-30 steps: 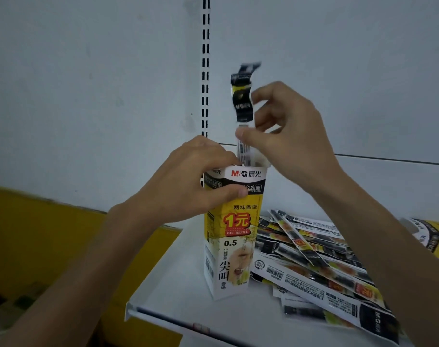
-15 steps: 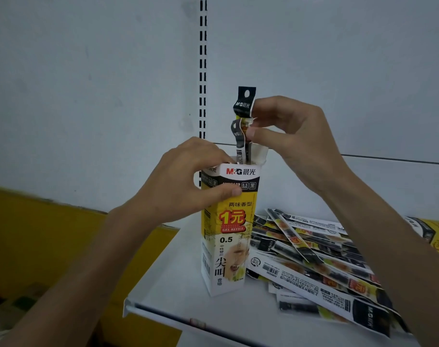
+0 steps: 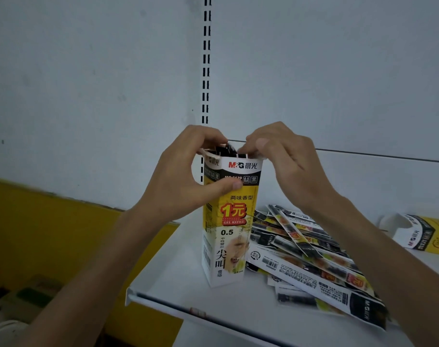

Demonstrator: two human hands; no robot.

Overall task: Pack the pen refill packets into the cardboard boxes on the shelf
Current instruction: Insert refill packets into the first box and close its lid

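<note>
Packing is at the seating step: the cardboard box [image 3: 226, 221] stands upright near the front edge of the white shelf [image 3: 178, 271], its mouth open and dark packet heads [image 3: 226, 152] showing just above the rim. We find the left hand [image 3: 186, 179] clamped on the box's upper part, thumb laid across the front panel and fingers curled over the rear rim. The right hand [image 3: 288, 166] is at the right side of the mouth with its fingers curled. We cannot tell whether they pinch a packet head, pinch the top flap or only press down. The hands sit close together over the opening. In our judgement the step is done well by keeping the left-hand brace firm so the tall, narrow box does not tip. The heads should be pressed straight down and level, and the flap kept clear of the opening. A loose pile of refill packets [image 3: 308, 254] lies fanned on the shelf just right of the box, not yet packed, so much of the task remains. A second box [image 3: 423, 236] lies on its side further right. Legible on the upright box: "M&G 晨光", "0.5 mm", "黑", "两味香型", "1元", "GEL REFILL", "0.5" and "尖叫", with a barcode on the side panel. Packets in the pile carry barcodes and an "M&G" mark; their finer print is too small to read.
</note>
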